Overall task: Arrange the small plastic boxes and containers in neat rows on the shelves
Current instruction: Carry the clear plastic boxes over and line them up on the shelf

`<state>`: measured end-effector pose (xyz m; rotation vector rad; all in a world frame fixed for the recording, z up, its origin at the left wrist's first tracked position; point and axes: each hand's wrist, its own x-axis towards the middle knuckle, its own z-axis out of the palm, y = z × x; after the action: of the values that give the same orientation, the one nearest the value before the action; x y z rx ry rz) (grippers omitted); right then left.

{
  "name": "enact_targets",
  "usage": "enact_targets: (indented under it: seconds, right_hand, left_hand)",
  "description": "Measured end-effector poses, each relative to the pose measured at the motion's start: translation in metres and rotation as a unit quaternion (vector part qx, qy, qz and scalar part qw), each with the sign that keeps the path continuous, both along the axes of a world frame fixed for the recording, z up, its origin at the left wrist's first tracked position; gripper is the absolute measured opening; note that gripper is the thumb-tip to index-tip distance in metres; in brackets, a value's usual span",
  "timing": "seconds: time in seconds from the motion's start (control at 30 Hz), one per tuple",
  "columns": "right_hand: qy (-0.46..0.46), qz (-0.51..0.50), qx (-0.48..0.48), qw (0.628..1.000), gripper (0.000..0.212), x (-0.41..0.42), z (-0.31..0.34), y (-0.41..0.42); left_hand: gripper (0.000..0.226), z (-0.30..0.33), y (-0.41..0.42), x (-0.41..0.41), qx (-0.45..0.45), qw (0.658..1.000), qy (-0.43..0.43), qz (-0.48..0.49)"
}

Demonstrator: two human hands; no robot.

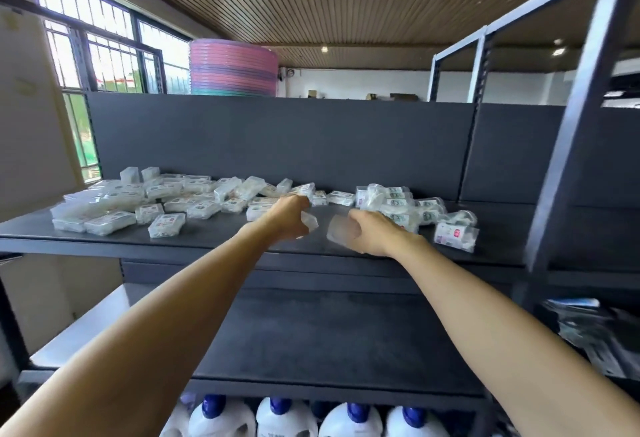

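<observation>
Both arms reach over the upper dark shelf (214, 239). My left hand (289, 216) grips a small clear plastic box (310, 221), its fingers curled round it. My right hand (375, 234) holds another clear plastic box (341, 234) by its right side, just above the shelf. The two boxes are a short gap apart. Several small clear boxes with labels (166, 206) lie scattered at the left. A loose heap of round clear containers (401, 206) sits to the right, behind my right hand.
A dark back panel (277, 142) closes the shelf behind. The lower dark shelf (329, 336) lies below my arms. White jugs with blue caps (287, 417) stand underneath. A metal upright (575, 131) rises at right. Stacked pink basins (233, 67) sit beyond.
</observation>
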<state>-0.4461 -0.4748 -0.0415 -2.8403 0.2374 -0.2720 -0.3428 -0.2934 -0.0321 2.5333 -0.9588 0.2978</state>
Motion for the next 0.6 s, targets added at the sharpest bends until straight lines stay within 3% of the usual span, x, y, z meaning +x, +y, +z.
enact_targets:
  seconds: [0.17,0.4,0.6]
  right_hand:
    - [0.028,-0.020,0.014,0.999,0.034,-0.069,0.006,-0.050]
    - [0.021,-0.086,0.030,0.996,0.040,-0.184,0.004,-0.118]
    - [0.021,-0.149,0.005,0.989,0.033,-0.281,-0.004,-0.165]
  left_hand:
    - [0.026,0.003,-0.047,-0.056,0.026,0.998,0.020,-0.055]
    - [0.042,0.004,-0.124,-0.140,0.057,0.991,0.011,-0.120]
    - [0.038,-0.001,-0.194,-0.221,0.091,0.979,-0.014,-0.184]
